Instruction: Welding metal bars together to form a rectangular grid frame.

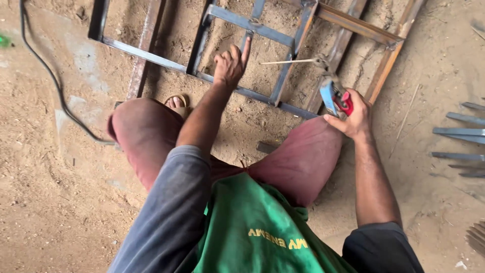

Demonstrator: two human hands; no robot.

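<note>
A welded frame of grey steel bars (pixel 237 20) lies on the sandy ground in front of my knees. My left hand (pixel 230 64) hovers over its near bar, forefinger stretched up toward a cross bar, holding nothing. My right hand (pixel 353 117) grips a red and blue welding electrode holder (pixel 336 98). A thin welding rod (pixel 288 61) sticks out of the holder to the left, over the frame. I squat, with a sandalled foot (pixel 176 102) by the frame's near edge.
A black cable (pixel 53 76) runs across the sand at the left. Several loose flat steel pieces (pixel 462 132) lie at the right edge. Rusty bars (pixel 386 63) form the frame's right side. A small dark block (pixel 266 147) lies between my knees.
</note>
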